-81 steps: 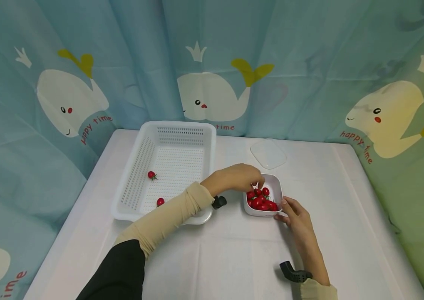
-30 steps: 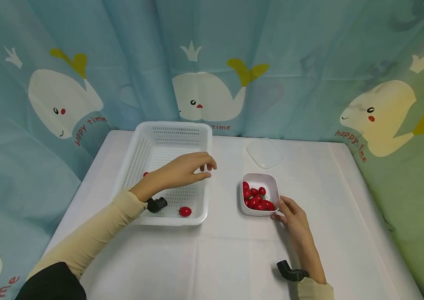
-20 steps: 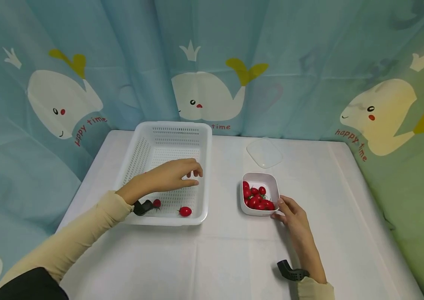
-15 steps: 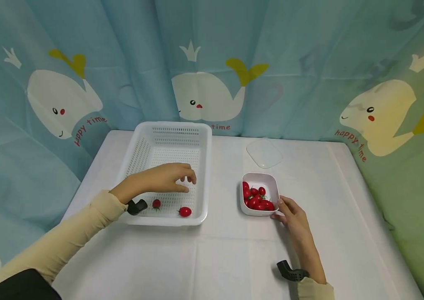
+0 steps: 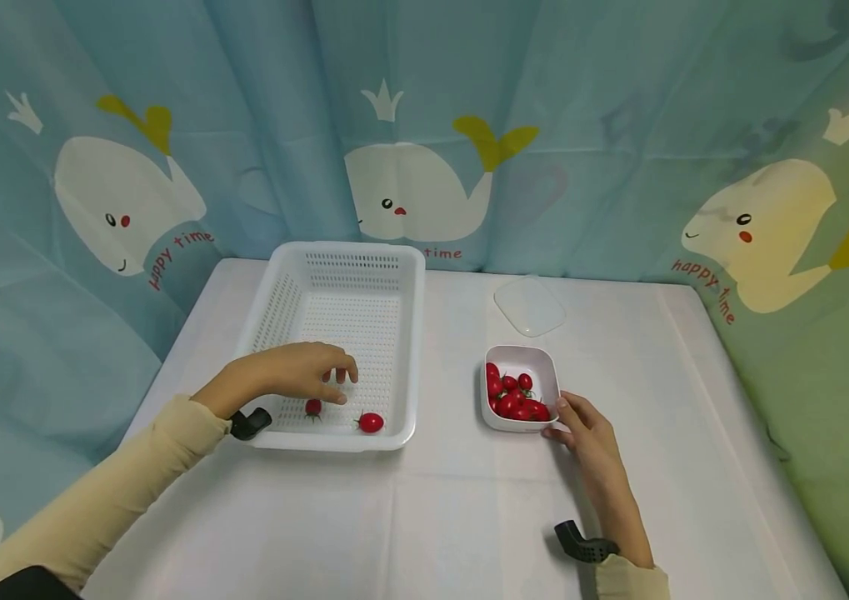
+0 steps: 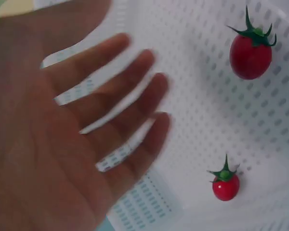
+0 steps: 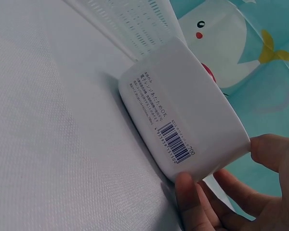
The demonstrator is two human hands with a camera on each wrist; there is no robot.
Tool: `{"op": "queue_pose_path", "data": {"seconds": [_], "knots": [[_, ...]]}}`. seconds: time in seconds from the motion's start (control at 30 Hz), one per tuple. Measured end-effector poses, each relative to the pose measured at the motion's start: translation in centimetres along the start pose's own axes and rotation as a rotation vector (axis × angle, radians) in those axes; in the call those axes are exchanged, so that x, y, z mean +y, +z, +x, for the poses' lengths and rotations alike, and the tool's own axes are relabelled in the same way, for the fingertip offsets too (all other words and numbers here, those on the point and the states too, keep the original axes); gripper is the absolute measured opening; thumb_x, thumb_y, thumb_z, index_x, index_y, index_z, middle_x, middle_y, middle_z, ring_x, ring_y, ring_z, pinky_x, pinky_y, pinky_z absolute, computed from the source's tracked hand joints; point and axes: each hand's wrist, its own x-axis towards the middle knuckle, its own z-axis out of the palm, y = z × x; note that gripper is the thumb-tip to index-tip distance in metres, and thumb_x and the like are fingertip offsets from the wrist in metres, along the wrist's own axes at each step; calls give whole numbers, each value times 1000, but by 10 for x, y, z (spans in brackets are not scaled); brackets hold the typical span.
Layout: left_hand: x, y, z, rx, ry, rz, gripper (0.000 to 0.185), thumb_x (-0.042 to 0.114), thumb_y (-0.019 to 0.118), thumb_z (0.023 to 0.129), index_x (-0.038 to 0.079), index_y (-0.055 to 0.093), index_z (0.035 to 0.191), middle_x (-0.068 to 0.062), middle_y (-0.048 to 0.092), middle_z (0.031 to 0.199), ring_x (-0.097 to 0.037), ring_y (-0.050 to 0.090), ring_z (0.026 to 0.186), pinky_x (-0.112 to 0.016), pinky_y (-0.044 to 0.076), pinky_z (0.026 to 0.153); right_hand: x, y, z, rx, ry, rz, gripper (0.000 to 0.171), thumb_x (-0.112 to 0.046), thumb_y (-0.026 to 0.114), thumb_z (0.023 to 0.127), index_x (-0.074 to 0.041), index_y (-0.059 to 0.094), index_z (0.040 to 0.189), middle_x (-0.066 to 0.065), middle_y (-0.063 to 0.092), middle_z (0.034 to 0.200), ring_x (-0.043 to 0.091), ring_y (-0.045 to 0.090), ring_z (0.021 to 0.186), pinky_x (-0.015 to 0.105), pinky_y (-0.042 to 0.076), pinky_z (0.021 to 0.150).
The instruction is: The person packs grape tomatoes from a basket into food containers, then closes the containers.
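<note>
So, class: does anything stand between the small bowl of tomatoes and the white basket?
Nothing visible does. Only bare tablecloth lies between the small bowl, held by the right hand, and the white basket, where the left hand hovers.

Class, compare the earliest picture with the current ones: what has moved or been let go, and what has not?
The left hand left the small white tub of cherry tomatoes and moved left into the white perforated plastic basket, now open and holding nothing. The right hand still grips the tub; the clear lid has not moved.
</note>
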Motion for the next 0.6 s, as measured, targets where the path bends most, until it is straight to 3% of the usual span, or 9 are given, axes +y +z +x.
{"op": "queue_pose_path", "data": {"seconds": [0.2, 0.6], "knots": [[-3, 1, -8, -32, -102, 83, 28, 32, 75, 95, 16, 72, 118, 2, 72, 99, -16, 62, 92, -43, 55, 90, -1, 0, -1, 12, 6, -10, 58, -41, 50, 110, -6, 41, 156, 14, 45, 157, -3, 60, 105, 9, 53, 89], [-9, -1, -8, -150, -129, 76, 23, 25, 80, 91, 17, 75, 111, 0, 71, 94, -14, 60, 86, -34, 52, 80, 0, 1, -2, 2, 17, -8, 58, -39, 48, 111, -6, 39, 158, 15, 44, 158, -4, 60, 103, 10, 53, 89]]}}
